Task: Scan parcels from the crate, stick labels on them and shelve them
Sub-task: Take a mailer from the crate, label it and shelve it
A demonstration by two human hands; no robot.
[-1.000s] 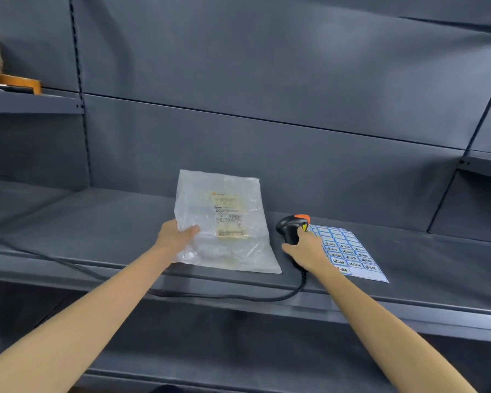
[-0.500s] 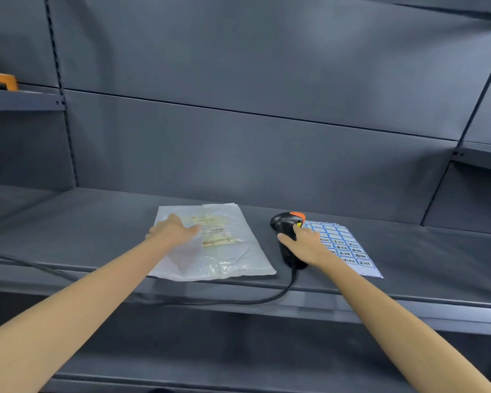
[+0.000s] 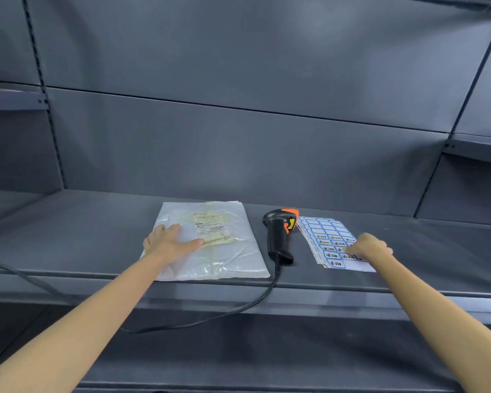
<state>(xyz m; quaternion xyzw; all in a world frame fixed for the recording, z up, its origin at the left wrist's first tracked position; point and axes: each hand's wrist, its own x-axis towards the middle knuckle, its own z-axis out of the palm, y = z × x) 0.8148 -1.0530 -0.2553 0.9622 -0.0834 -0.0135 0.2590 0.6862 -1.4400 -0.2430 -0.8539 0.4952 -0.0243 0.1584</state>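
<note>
Right hand [image 3: 369, 246] has left the scanner [image 3: 278, 236] and moved onto the label sheet [image 3: 328, 242], fingers curled down on a label; whether it pinches one cannot be told. Scanner lies released on the shelf [image 3: 68, 236] between parcel [image 3: 210, 242] and sheet. Left hand [image 3: 169, 242] rests flat on the parcel, fingers straight, grasping nothing.

The words on the parcel [image 3: 210, 241] are too small to read. The right hand [image 3: 370, 248] hides part of the label sheet [image 3: 328, 239].
</note>
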